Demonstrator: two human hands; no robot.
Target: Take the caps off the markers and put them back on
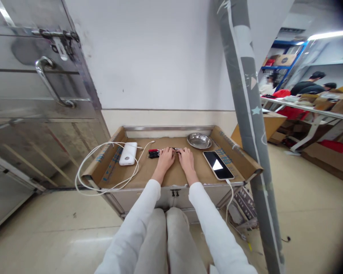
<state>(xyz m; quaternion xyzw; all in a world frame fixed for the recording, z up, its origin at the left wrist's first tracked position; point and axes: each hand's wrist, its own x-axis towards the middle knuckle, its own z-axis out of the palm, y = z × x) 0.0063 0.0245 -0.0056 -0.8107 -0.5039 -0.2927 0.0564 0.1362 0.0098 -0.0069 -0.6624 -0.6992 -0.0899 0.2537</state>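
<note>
My left hand (165, 158) and my right hand (185, 158) rest side by side on a cardboard-lined metal table (171, 175). Both have their fingers curled down onto a row of small red and black items (153, 153) that lie just beyond the knuckles. What the fingers grip is too small to name. White sleeves cover both forearms. A round steel dish (199, 140) stands beyond my right hand.
A white power bank (128, 153) with a looping white cable (87, 173) lies at the left. A phone (218, 164) with a lit screen lies at the right. A steel door (31, 95) stands left, a grey pillar (246, 114) right. People sit at far tables.
</note>
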